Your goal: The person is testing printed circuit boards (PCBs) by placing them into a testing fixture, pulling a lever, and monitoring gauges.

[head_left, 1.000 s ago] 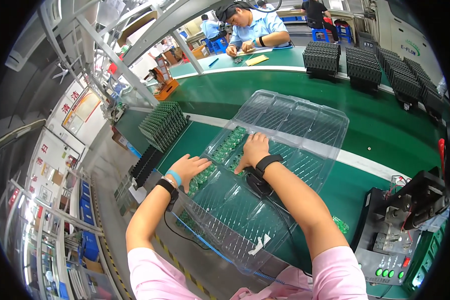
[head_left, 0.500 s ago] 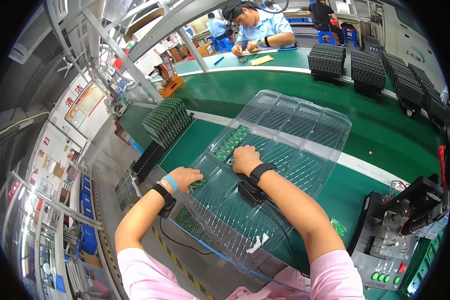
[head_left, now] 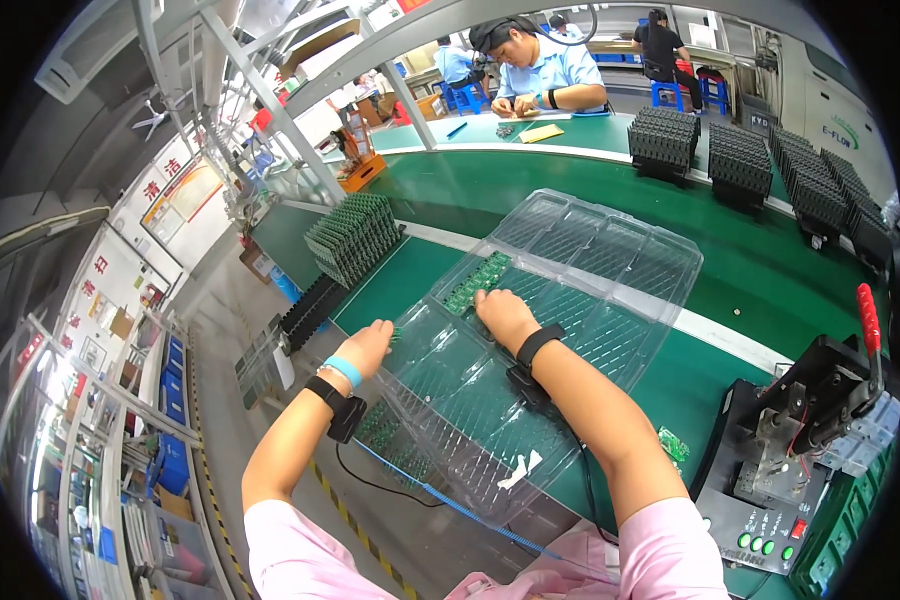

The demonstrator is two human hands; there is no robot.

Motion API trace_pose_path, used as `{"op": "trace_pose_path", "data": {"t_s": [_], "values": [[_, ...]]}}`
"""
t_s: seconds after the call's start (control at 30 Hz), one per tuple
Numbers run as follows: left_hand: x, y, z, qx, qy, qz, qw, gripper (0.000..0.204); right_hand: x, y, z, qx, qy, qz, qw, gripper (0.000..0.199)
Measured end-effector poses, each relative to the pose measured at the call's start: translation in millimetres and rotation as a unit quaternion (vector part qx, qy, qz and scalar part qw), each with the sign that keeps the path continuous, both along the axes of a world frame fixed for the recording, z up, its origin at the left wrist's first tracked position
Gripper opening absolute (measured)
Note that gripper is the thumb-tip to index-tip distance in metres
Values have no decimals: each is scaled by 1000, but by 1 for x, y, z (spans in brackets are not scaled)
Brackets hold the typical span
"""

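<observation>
A large clear plastic tray (head_left: 610, 270) with ribbed slots lies on the green bench in front of me. Several small green circuit boards (head_left: 476, 283) stand in its far left compartment. My right hand (head_left: 503, 315) rests inside the tray, fingers curled down at those boards; whether it holds one I cannot tell. My left hand (head_left: 367, 346) sits at the tray's left rim, fingers bent against the edge. Both wrists carry black bands, and the left also has a light blue one.
A rack of green boards (head_left: 353, 237) stands left of the tray. Black stacked trays (head_left: 740, 160) line the far side. A press fixture with a red-tipped lever (head_left: 820, 400) sits at the right. Another person (head_left: 545, 75) works at the far bench.
My left hand has drawn back from inside the tray to its left rim. My right hand stayed at the boards, and the view shifted slightly.
</observation>
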State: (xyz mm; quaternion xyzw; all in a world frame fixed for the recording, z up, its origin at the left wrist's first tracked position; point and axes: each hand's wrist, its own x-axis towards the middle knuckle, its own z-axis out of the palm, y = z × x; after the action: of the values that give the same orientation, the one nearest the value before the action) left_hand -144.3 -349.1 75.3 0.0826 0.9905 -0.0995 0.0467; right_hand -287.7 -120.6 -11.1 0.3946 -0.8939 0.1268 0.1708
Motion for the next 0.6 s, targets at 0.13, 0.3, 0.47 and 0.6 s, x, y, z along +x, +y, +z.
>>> {"op": "trace_pose_path", "data": {"t_s": [0.13, 0.3, 0.47, 0.6], "values": [[24, 59, 29, 24, 92, -55, 994, 25, -4, 14, 0, -166, -56, -22, 984, 29], [74, 171, 47, 100, 58, -205, 972, 22, 2, 57, 32, -307, -114, -37, 944, 30], [95, 259, 11, 153, 33, -342, 927, 21, 43, 113, 73, -227, -124, -61, 964, 28], [84, 284, -27, 156, 37, -431, 888, 24, 110, 168, 90, -150, -151, -80, 974, 26]]}}
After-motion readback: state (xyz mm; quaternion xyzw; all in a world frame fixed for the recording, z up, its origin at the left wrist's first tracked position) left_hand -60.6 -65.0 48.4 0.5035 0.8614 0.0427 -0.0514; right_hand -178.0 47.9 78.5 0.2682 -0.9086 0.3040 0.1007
